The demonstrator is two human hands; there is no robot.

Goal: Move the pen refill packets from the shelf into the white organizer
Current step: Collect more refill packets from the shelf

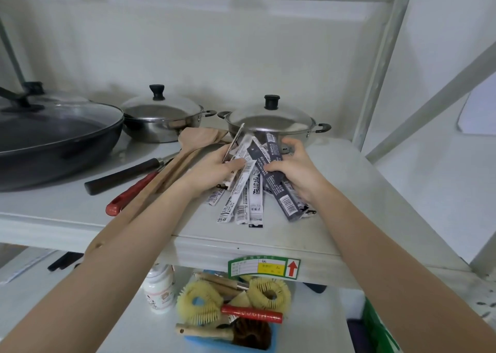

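Observation:
A fanned bunch of long narrow pen refill packets (255, 191), white and dark grey with barcodes, lies on the white shelf (308, 234) near its front edge. My left hand (214, 168) grips the left side of the bunch, with one packet sticking up past the fingers. My right hand (292, 164) holds the dark packets on the right side. The packets' lower ends rest on the shelf. No white organizer is in view.
Behind the packets stand two lidded steel pots (271, 121) (161, 119) and a large black pan (53, 140). Wooden spatulas (188, 151) and red- and dark-handled utensils (134, 189) lie to the left. Below, a blue bin of brushes (230, 315) and a white bottle (158, 288).

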